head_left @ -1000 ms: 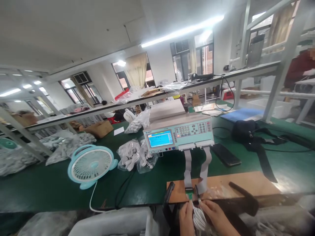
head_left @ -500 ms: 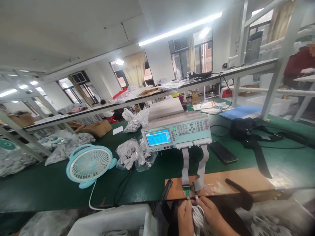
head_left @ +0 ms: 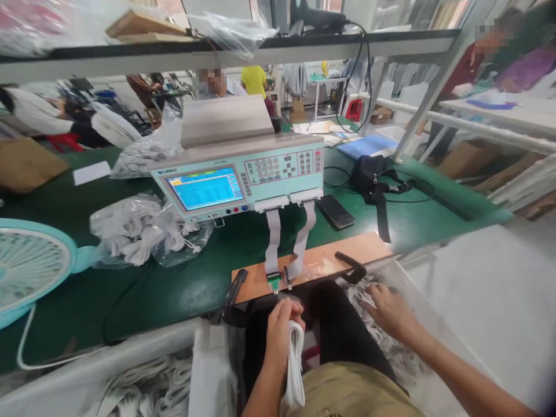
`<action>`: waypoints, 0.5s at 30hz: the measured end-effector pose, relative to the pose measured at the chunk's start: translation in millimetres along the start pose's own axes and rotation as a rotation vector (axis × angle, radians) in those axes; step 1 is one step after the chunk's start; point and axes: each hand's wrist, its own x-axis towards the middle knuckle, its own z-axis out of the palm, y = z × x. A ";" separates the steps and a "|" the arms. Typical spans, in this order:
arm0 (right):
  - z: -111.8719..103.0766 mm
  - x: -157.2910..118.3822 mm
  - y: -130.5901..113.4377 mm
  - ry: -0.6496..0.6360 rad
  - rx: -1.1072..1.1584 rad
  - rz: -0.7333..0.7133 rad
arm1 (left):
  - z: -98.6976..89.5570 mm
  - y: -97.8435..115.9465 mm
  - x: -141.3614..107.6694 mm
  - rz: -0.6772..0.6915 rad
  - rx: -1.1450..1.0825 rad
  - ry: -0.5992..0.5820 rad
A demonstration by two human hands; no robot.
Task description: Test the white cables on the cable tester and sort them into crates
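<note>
A coiled white cable (head_left: 295, 365) hangs in the closed fingers of my left hand (head_left: 280, 330), in front of the table edge and above the wearer's lap. My right hand (head_left: 386, 307) reaches over loose white cables (head_left: 382, 341) in the bin at right, fingers slightly bent; from my distant post, I cannot tell whether they grip one.

Just beyond the left hand, a green circuit board (head_left: 274, 284) and a dark connector (head_left: 287, 281) sit at the ends of two gray ribbon cables (head_left: 273, 237) on a wooden board (head_left: 321, 258). The ribbons run up to a bench instrument (head_left: 282, 194), its blue screen lit. A black phone (head_left: 336, 211) lies just beside it on the green table (head_left: 204, 289), near a black pouch (head_left: 369, 174). Bagged white cables (head_left: 143, 231) and a light-blue fan (head_left: 35, 260) occupy the left side. People work in the background, beyond the raised shelf (head_left: 403, 43).
</note>
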 end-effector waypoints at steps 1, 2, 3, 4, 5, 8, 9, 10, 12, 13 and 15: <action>-2.1 -4.2 -9.6 -0.067 0.078 -0.009 | 4.2 1.3 -2.0 0.021 0.004 0.009; -0.3 -8.7 -24.4 -0.199 0.255 -0.014 | 8.9 2.8 -4.9 0.053 0.040 0.019; 4.8 -13.0 -42.3 -0.377 0.480 -0.020 | 13.5 4.6 -8.6 0.103 0.104 0.029; 12.1 -16.7 -61.1 -0.539 0.686 -0.040 | 17.4 6.5 -12.6 0.173 0.188 0.032; 20.8 -19.4 -78.7 -0.650 0.859 -0.062 | 20.2 8.4 -16.7 0.259 0.280 0.020; 44.4 -21.4 -109.8 -0.744 1.170 -0.067 | 17.7 14.3 -26.2 0.547 0.432 -0.047; 49.3 -20.3 -111.9 -0.737 1.213 -0.056 | 13.3 16.0 -27.8 0.607 0.434 -0.048; 52.2 -18.9 -111.0 -0.722 1.227 -0.052 | 7.8 17.5 -28.6 0.628 0.424 -0.029; 52.3 -15.5 -104.4 -0.665 1.165 -0.098 | -3.8 18.8 -28.7 0.540 0.406 0.036; 50.3 -13.9 -100.7 -0.628 1.100 -0.142 | -8.7 18.5 -28.5 0.439 0.408 0.042; 44.2 -11.9 -95.7 -0.567 0.925 -0.255 | -14.7 16.2 -28.0 0.222 0.406 -0.020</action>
